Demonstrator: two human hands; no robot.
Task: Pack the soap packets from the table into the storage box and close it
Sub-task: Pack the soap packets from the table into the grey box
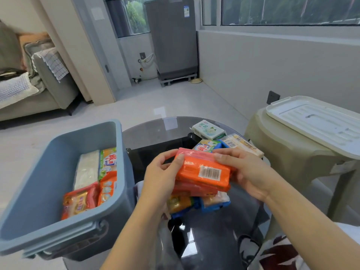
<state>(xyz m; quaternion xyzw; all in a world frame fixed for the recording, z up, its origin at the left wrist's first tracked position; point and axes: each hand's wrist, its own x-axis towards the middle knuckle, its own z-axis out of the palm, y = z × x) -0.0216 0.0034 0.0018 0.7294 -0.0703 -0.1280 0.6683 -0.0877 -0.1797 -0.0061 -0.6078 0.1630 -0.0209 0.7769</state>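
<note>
I have an orange soap packet (204,170) held up over the round glass table (148,131), barcode face toward me. My left hand (161,176) grips its left end, thumb curled over the top edge and fingers wrapped underneath. My right hand (247,172) grips the right end, fingers bent over the far top edge. Both hands are clamped on this one packet, which sits level between them.

Directly under the grip lie more packets on the glass: another orange one touching the underside of the held packet, and below that a blue-edged packet (212,203) and a yellow one (179,203), near the table's front half. Beyond the grip, past my right fingertips, sit a green-and-yellow packet (206,146), a pale packet with a barcode (243,146) and a white-and-green packet (208,129), the last close to the table's far edge.

To the left of the grip stands the blue storage box (48,152), open, its near-right rim just beside my left wrist and overlapping the table's edge. Inside, packets (93,180) are stacked against the right wall: a white one, green-and-orange ones, and a red-and-yellow one at the front. The box's left half shows bare floor, so there is open room there.

To the right of the grip, well apart, a white lid (315,121) lies on a beige plastic stool (288,149).
</note>
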